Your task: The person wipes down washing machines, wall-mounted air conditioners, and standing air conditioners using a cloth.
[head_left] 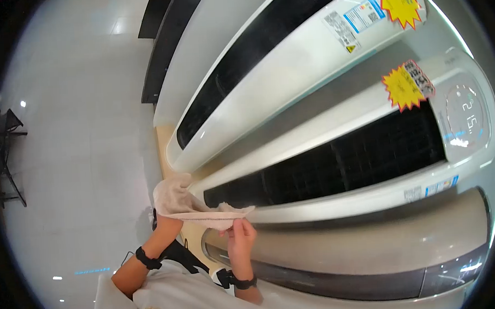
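Note:
A pale pink-beige cloth (189, 204) with a stitched edge is draped over my left hand (169, 225). It covers the fingers, so their grip is hidden; only the wrist and forearm show. My right hand (241, 236) pinches the cloth's stitched edge between thumb and fingers, drawing it out to the right. Just beyond the cloth is the lower end of a white standing air conditioner (327, 201) with a black grille and a lit display reading 215 or similar. Both wrists wear dark bands.
Another white air conditioner (277, 70) with a yellow price star (398, 3) stands farther off. A beige-and-grey unit (362, 243) is close on my right. The units rest on a light wooden platform (163, 144). Glossy tile floor (81, 134) spreads left, with dark furniture (10, 156) at its edge.

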The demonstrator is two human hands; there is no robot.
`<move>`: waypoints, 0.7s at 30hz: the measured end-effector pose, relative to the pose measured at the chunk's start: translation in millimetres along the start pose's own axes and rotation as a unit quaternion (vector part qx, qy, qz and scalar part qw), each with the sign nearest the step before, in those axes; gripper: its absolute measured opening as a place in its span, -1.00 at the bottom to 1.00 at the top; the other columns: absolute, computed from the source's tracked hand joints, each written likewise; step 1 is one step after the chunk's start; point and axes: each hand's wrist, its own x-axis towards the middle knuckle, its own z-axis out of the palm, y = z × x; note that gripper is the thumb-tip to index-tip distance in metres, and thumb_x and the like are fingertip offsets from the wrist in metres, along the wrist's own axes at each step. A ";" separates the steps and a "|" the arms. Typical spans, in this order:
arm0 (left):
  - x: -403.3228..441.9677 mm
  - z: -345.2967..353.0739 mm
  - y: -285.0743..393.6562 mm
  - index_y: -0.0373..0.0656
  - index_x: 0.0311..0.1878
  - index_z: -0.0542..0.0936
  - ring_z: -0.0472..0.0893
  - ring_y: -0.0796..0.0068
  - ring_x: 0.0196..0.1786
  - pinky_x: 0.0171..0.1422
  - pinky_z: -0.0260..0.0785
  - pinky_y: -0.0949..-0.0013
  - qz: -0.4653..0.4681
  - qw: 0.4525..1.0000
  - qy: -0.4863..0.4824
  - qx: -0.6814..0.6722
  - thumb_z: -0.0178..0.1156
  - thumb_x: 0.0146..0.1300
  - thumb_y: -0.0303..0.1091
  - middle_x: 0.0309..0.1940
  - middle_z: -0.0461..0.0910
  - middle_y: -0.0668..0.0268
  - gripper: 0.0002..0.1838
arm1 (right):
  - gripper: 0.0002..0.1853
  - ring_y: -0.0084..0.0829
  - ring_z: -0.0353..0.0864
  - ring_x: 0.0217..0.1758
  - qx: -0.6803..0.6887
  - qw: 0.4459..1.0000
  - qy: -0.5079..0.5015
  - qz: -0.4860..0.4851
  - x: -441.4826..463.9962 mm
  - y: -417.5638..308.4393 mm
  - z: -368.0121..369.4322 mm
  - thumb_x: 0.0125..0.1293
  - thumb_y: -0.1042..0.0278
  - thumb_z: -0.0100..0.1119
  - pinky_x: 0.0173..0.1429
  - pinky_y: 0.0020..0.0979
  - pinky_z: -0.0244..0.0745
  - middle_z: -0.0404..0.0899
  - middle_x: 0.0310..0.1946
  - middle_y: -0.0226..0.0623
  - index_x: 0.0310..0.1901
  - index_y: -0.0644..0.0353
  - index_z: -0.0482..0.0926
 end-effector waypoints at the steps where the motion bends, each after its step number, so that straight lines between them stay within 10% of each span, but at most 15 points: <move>1: 16.1 0.3 0.4 -0.13 0.24 0.56 0.60 0.18 0.26 0.37 0.43 0.19 -0.011 1.000 0.014 -0.005 0.36 0.35 -0.31 0.17 0.61 0.17 -0.58 | -0.74 -0.39 0.67 -0.30 -0.006 1.000 0.002 -0.010 14.7 -0.7 8.8 0.64 0.31 0.06 -0.20 -0.33 0.57 0.71 -0.24 -0.16 -0.11 0.35 0.60; 17: 368.2 31.2 19.9 -0.22 0.29 0.54 0.55 0.06 0.33 0.46 0.33 0.15 0.131 0.991 -0.001 0.023 0.28 0.38 -0.35 0.23 0.61 0.04 -0.57 | -0.76 -0.38 0.67 -0.15 0.068 0.959 0.160 -0.225 316.2 -38.8 176.2 0.69 0.25 -0.05 0.05 -0.20 0.65 0.65 -0.21 -0.24 -0.07 0.26 0.49; 21: 445.6 73.5 -77.4 -0.21 0.64 0.13 0.09 0.03 0.69 0.73 -0.08 0.20 0.105 0.987 -0.122 -0.014 0.14 0.57 -0.16 0.65 0.16 0.07 -0.28 | -0.71 -0.26 0.69 0.09 0.053 0.948 0.172 -0.264 348.5 -43.6 175.7 0.70 0.23 -0.12 0.31 -0.21 0.53 0.68 0.00 -0.02 0.06 0.33 0.44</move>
